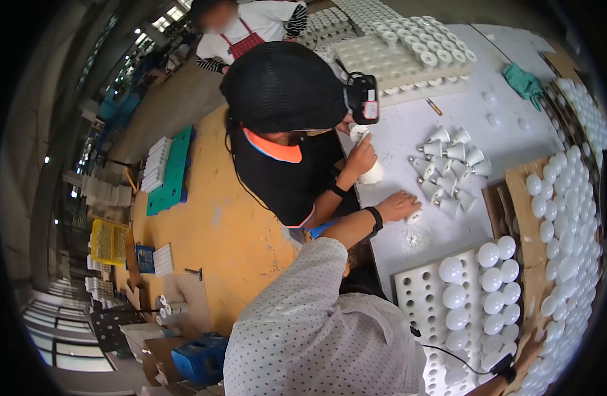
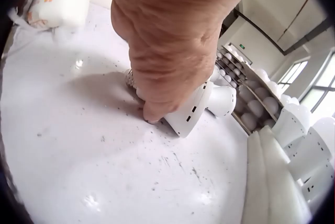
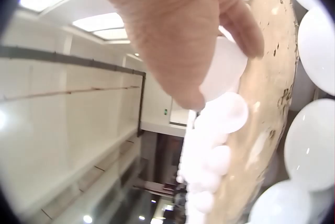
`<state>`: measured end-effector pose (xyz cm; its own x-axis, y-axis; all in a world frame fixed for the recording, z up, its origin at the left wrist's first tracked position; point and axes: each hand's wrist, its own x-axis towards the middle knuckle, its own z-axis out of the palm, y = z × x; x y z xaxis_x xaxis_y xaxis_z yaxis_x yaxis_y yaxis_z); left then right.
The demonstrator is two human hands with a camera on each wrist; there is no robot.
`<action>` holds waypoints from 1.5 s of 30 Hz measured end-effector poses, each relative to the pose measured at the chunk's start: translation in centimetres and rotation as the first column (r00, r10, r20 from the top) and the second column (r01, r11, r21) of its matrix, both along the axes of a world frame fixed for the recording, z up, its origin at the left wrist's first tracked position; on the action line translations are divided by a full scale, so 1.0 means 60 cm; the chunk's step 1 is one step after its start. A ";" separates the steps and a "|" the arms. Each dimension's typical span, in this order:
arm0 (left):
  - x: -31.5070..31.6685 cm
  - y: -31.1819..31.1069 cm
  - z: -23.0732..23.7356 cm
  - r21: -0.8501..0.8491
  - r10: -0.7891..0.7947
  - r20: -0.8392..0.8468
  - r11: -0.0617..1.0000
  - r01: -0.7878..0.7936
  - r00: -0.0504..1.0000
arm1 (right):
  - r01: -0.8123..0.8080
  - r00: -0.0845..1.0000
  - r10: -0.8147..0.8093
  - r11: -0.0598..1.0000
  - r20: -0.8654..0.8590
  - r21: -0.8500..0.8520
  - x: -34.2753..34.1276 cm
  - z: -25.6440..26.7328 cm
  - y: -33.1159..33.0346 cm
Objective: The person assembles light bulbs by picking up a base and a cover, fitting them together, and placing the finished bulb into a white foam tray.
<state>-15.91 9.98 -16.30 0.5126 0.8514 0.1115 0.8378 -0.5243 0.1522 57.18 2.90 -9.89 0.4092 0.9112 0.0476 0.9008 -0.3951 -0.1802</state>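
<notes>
Over the white table, my left hand [image 1: 399, 206] grips a white cone-shaped lamp housing [image 1: 414, 216] lying on its surface. In the left wrist view the left hand [image 2: 167, 51] covers much of that housing [image 2: 189, 111], with its slotted wide rim showing and another housing [image 2: 222, 100] behind. At the right, my right hand [image 1: 531, 350] is among the white globe covers [image 1: 567, 264]. The right wrist view shows the right hand [image 3: 178, 36] with thumb and a finger on opposite sides of one globe cover [image 3: 226, 70]; other fingers are partly hidden.
Loose housings [image 1: 448, 165] lie grouped beyond my left hand. A foam tray [image 1: 415, 290] with globes is nearer me, beside a cardboard divider [image 1: 531, 244]. A person in a black cap [image 1: 284, 86] works at the table's left edge; another person [image 1: 251, 26] is behind.
</notes>
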 end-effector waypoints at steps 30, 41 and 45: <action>0.066 -0.180 0.330 -0.636 0.197 0.734 0.535 0.556 0.650 | -0.573 0.222 0.703 0.655 -0.676 0.493 -0.773 0.249 -0.138; 0.075 -0.183 0.335 -0.727 0.120 0.569 0.537 0.428 0.814 | -0.700 0.273 0.700 0.615 -0.660 0.363 -0.783 0.247 -0.144; 0.081 -0.184 0.338 -0.728 0.073 0.518 0.561 0.394 0.852 | -0.769 0.282 0.777 0.534 -0.563 0.352 -0.789 0.246 -0.147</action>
